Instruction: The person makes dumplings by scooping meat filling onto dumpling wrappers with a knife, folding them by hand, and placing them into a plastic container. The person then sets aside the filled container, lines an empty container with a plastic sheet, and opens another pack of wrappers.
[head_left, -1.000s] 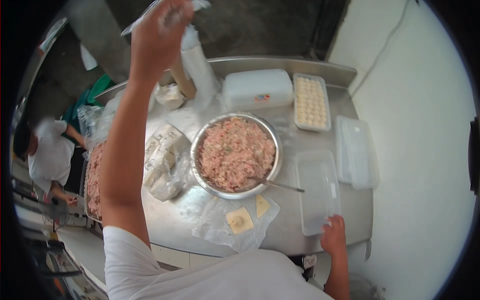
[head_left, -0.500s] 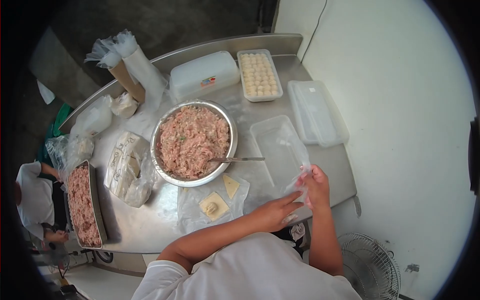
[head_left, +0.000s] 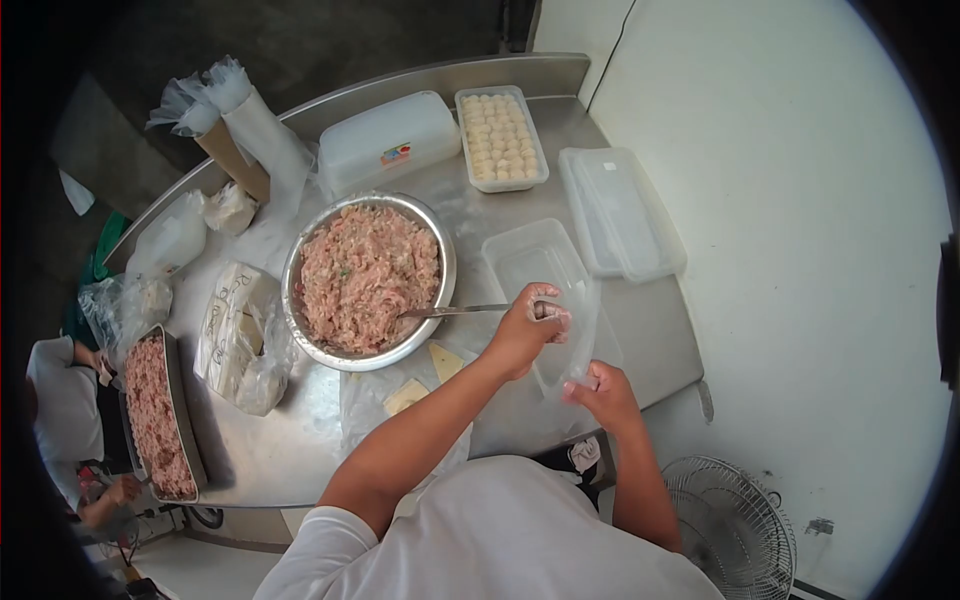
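A thin clear plastic film (head_left: 584, 335) stretches between my two hands. My left hand (head_left: 532, 332), its fingers curled, grips the film's upper part over the clear plastic container (head_left: 520, 250). Lower right, my right hand (head_left: 606, 396) pinches the film's bottom end by the container's near corner. To the left, a steel bowl (head_left: 447, 275) holds minced meat mix (head_left: 365, 270), and a metal utensil (head_left: 450, 310) leans out of it toward my left hand. My left forearm partly covers a plastic sheet (head_left: 365, 405) with pale dough pieces (head_left: 405, 396) on it.
At the back are a lidded container (head_left: 390, 140), a box of pale round pieces (head_left: 502, 140) and bag rolls (head_left: 255, 130). Stacked containers (head_left: 620, 215) stand right, a wrapped packet (head_left: 235, 330) left. A co-worker (head_left: 68, 400) stands by a meat tray (head_left: 185, 420). A fan (head_left: 735, 520) is lower right.
My left hand has come down from high at the upper left to the container, bringing plastic film. My right hand has moved slightly up and left from the container's corner and now pinches the film.
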